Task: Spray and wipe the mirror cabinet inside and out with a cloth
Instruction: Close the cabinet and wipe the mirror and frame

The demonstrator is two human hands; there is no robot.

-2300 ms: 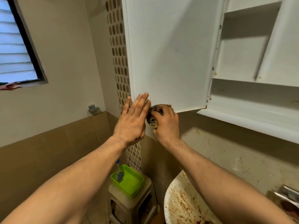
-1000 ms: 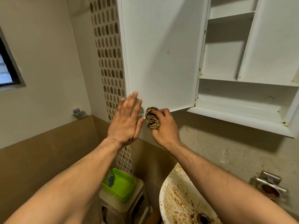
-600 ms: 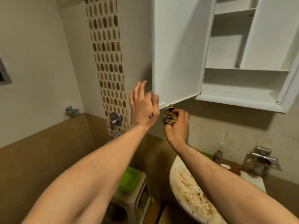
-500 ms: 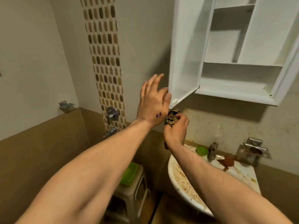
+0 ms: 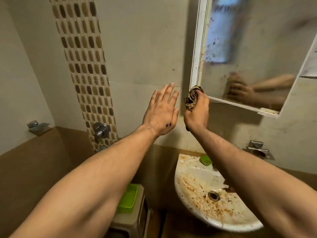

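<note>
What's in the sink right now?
The sink holds brown stains around its drain and a green lump, perhaps soap, on the back rim. The right forearm covers its right side.

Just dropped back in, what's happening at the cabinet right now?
A person is working with two bare hands. The right hand grips a bunched cloth at the lower left corner of the mirror door, whose glass is speckled with spots and smears. The left hand is open with its fingers spread, held beside the cloth and apart from the door. A stained sink sits below.
</note>
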